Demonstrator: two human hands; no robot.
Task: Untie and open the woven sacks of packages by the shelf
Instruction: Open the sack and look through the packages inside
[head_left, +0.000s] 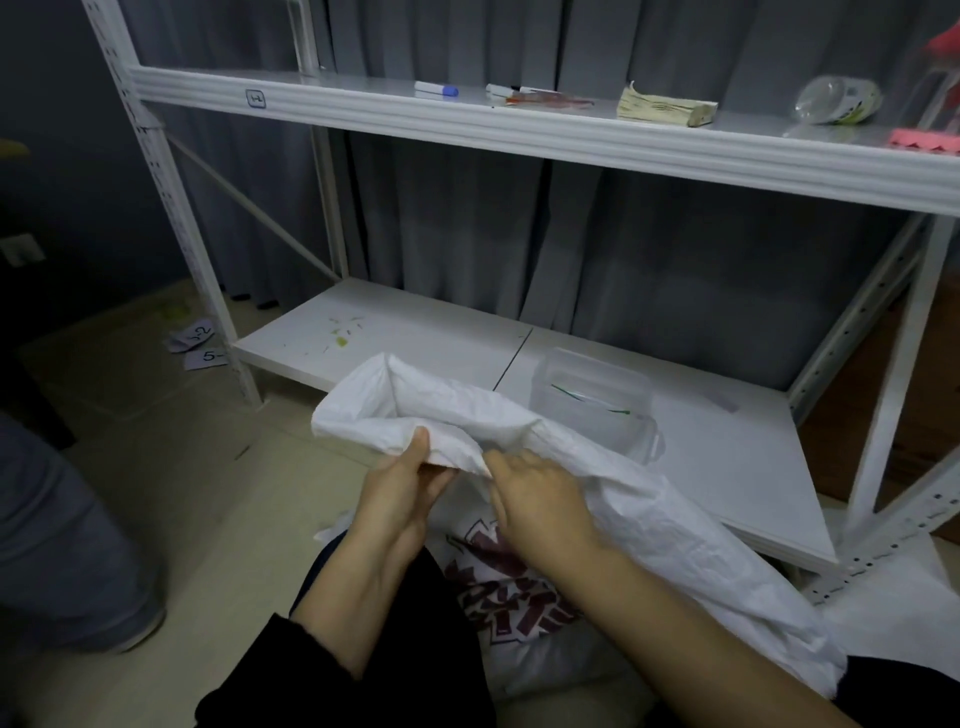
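A white woven sack (649, 509) lies across my lap and reaches toward the low shelf, its mouth (384, 395) gaping open at the left end. My left hand (400, 483) pinches the near rim of the mouth, thumb on top. Close beside it, my right hand (535, 493) grips the same rim with curled fingers. Under my arms lies a second white sack (509, 587) with dark red printed characters. No tie string is visible on the mouth.
A white metal shelf unit (519, 135) stands in front; its low board (727, 467) carries a clear plastic box (597, 400). Markers, a paper stack and a bottle lie on the upper board. Another person's leg (62, 545) is at left. Numbered paper slips (200, 345) lie on the floor.
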